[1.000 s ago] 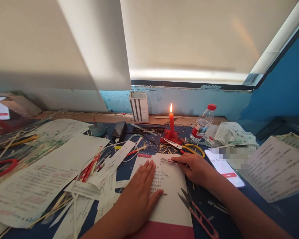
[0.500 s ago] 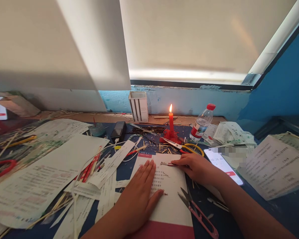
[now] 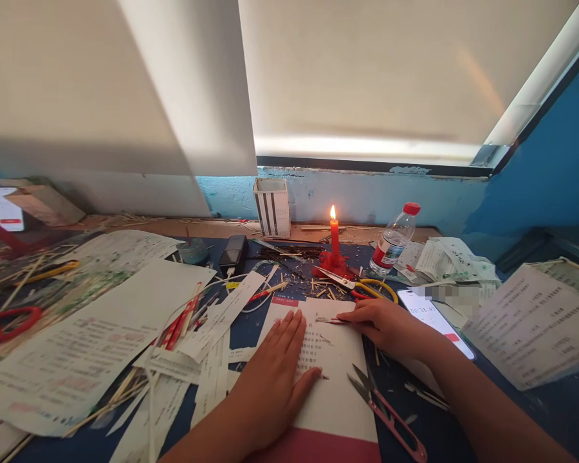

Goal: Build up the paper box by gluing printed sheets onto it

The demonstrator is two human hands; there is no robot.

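A white printed booklet (image 3: 340,405) with dark pink bands lies in front of me. My left hand (image 3: 275,373) is spread flat on it, fingers forward, covering part of the print. My right hand (image 3: 386,321) is closed at the booklet's far right, pinching a small thin tool (image 3: 335,320) whose tip is against the page; its exact kind is too small to tell. Little dark scraps (image 3: 325,339) lie on the paper between the hands. Pink-handled thread snips (image 3: 388,415) rest across the booklet's right edge, blades apart. Yellow-and-red scissors (image 3: 367,289) lie just beyond my right hand.
A lit red candle (image 3: 335,238) stands in melted wax behind the booklet, near the scissors. Beside it are a water bottle (image 3: 388,247) and a phone (image 3: 431,321). Paper strips, sticks and a white cable (image 3: 150,405) clutter the left. A paper box (image 3: 273,209) stands at the wall.
The whole view has shifted slightly, so things sit a little further right in the picture. Both hands keep nearly the same places on the booklet.
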